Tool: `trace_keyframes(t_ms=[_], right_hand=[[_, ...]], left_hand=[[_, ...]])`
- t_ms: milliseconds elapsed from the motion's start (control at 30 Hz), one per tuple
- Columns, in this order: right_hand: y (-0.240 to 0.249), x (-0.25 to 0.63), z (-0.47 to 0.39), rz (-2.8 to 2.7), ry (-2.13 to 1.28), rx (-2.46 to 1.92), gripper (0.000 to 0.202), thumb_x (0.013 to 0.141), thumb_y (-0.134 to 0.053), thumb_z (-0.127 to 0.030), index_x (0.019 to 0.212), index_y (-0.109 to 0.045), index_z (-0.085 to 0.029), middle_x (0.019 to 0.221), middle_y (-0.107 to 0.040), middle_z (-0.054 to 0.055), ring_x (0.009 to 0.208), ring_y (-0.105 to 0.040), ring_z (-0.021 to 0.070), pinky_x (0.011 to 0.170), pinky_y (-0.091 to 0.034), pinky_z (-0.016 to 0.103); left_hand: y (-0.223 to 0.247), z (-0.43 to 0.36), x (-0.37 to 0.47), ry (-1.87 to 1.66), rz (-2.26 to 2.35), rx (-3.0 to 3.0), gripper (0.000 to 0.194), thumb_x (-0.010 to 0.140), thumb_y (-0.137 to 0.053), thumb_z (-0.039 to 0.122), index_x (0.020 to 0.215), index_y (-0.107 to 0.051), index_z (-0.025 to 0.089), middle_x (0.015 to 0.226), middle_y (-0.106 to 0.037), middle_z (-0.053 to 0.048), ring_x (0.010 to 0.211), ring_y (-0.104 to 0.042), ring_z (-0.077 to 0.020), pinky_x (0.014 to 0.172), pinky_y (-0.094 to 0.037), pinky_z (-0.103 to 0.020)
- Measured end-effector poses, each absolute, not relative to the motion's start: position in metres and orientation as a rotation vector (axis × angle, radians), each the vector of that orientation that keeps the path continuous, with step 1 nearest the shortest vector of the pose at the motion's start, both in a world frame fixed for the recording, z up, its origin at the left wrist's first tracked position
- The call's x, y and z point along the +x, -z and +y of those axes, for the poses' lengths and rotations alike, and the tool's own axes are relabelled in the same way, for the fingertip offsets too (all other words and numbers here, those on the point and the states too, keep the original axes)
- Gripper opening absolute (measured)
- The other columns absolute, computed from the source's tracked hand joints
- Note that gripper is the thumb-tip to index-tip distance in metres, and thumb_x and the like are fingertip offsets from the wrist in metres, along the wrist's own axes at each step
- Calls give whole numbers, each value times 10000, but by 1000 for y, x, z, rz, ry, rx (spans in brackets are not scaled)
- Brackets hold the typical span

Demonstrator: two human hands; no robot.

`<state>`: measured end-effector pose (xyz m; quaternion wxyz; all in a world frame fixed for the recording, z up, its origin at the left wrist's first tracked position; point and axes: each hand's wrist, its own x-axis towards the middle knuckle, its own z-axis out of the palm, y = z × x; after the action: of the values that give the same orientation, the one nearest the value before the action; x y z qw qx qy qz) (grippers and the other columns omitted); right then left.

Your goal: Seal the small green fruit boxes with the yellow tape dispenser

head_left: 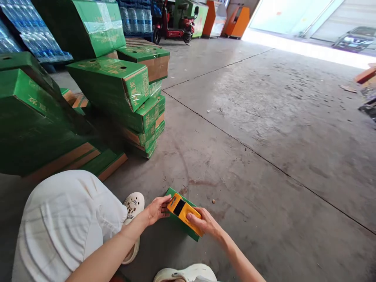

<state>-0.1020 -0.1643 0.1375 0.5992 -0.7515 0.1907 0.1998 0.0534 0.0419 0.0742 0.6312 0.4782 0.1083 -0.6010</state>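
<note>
A yellow device (pixel 185 214) with a dark window lies over a small green box (pixel 194 235) low in the head view, above the concrete floor. My right hand (pixel 203 221) is closed round the device's lower right end, thumb on top. At the upper left end is my left hand (pixel 158 209), with its fingertips at the device's edge and the green box; its fingers are bent, and the grip underneath is hidden. The box shows only as a green rim around the device.
Green cartons (pixel 117 84) stand stacked at the left, near my knee. White clogs (pixel 134 204) are on my feet. Farther back are packs of bottled water (pixel 136 19), a red scooter (pixel 176 23) and orange cabinets (pixel 236 22). Concrete floor (pixel 249 117) stretches right.
</note>
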Motion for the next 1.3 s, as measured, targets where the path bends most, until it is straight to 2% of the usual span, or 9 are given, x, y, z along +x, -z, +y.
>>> trace_keyframes(t_ms=[100, 167, 300, 433, 633, 967, 1167, 1300], right_hand=[[-144, -97, -167, 399, -497, -1705, 718, 861, -610, -808, 1021, -708, -116, 793, -624, 19, 674, -510, 134, 555, -368, 223], [-146, -94, -168, 395, -523, -1712, 699, 856, -624, -802, 991, -705, -121, 796, -633, 23, 676, -528, 136, 551, -386, 220], [-147, -89, -168, 440, -594, -1650, 687, 808, -683, -795, 983, -697, -131, 805, -671, 36, 664, -612, 164, 547, -465, 230], [-143, -86, -166, 517, -636, -1567, 697, 757, -732, -793, 1005, -682, -143, 787, -687, 30, 638, -673, 194, 550, -537, 260], [-135, -86, -166, 553, -639, -1592, 678, 736, -749, -802, 896, -673, -148, 737, -682, 36, 629, -666, 190, 524, -515, 238], [-146, -115, -169, 585, -675, -1550, 706, 786, -648, -859, 906, -639, -163, 702, -671, 28, 577, -664, 185, 495, -478, 240], [-150, -119, -176, 623, -671, -1712, 668, 788, -635, -842, 814, -610, -176, 680, -679, 35, 572, -638, 178, 480, -423, 231], [-152, -111, -172, 648, -665, -1815, 633, 799, -615, -815, 761, -601, -183, 627, -656, 34, 561, -614, 177, 477, -387, 234]], left_hand=[[-77, 42, 58, 1328, 169, 1140, 520, 584, -973, 513, 908, -753, 171, 808, -721, -14, 749, -663, -151, 706, -490, -259], [-76, 41, 59, 1291, 153, 1188, 548, 534, -995, 521, 881, -759, 168, 792, -717, -9, 731, -652, -142, 725, -495, -267], [-69, 39, 58, 1161, 123, 1342, 569, 509, -965, 617, 770, -755, 156, 708, -685, 0, 654, -602, -131, 664, -470, -263], [-65, 38, 57, 1003, 45, 1508, 527, 567, -911, 638, 704, -761, 151, 635, -659, 1, 589, -547, -123, 593, -400, -249], [-70, 34, 64, 889, -2, 1534, 454, 608, -874, 593, 675, -786, 154, 616, -669, -18, 580, -528, -128, 579, -381, -253], [-56, 54, 100, 695, -20, 1672, 426, 598, -848, 586, 671, -799, 168, 598, -657, -22, 557, -476, -122, 573, -356, -265], [-52, 73, 119, 580, 28, 1747, 421, 613, -831, 596, 704, -809, 186, 606, -649, -11, 586, -485, -137, 607, -349, -276], [-43, 76, 116, 546, 30, 1765, 412, 621, -818, 603, 718, -814, 203, 620, -666, -15, 645, -548, -174, 651, -388, -287]])
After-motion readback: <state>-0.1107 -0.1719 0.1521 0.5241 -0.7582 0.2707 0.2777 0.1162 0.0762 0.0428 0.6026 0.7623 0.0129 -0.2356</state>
